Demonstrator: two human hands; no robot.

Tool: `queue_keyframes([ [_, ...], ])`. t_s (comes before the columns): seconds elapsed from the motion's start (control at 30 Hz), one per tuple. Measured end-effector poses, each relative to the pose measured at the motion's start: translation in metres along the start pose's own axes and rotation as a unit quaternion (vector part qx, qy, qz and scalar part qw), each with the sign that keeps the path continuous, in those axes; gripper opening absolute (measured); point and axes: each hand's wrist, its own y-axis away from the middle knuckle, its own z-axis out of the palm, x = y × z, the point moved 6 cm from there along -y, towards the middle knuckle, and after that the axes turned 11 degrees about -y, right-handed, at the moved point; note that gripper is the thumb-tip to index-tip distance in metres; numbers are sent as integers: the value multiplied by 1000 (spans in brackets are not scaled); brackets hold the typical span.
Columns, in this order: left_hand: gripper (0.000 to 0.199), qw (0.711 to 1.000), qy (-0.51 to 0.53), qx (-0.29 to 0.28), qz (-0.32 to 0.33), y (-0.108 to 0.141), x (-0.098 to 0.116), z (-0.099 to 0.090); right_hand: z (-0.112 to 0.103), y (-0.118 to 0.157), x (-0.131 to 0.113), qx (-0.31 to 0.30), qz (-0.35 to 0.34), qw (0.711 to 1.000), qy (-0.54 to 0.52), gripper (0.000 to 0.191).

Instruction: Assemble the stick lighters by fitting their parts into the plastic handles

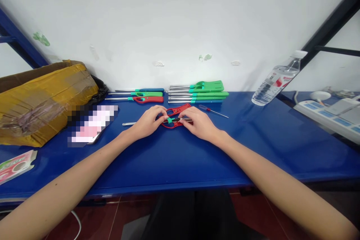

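Observation:
Low over the middle of the table, both hands are at a red long-nozzle lighter whose casing looks split into two halves. My left hand is closed, with thumb and finger pinching by the teal piece; a metal tube sticks out to its left. My right hand is closed too, its fingertips on a dark, thin inner part of the lighter that they largely cover. A small screwdriver with a clear and red handle lies just behind and right of that hand.
Green lighters are lined up in a stack by the wall, with red, green and blue ones left of them. A taped box and a phone are at left. A water bottle and a power strip stand right.

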Motion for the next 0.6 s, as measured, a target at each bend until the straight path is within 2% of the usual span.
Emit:
queue_keyframes([
  [0.43, 25, 1000, 10, -5, -24, 1, -4, 4, -1, -1, -7, -2, -39, 999, 7, 11],
  [0.6, 28, 1000, 13, -6, -25, 1, -2, 4, 2, 0, -4, -15, -34, 999, 26, 14],
])
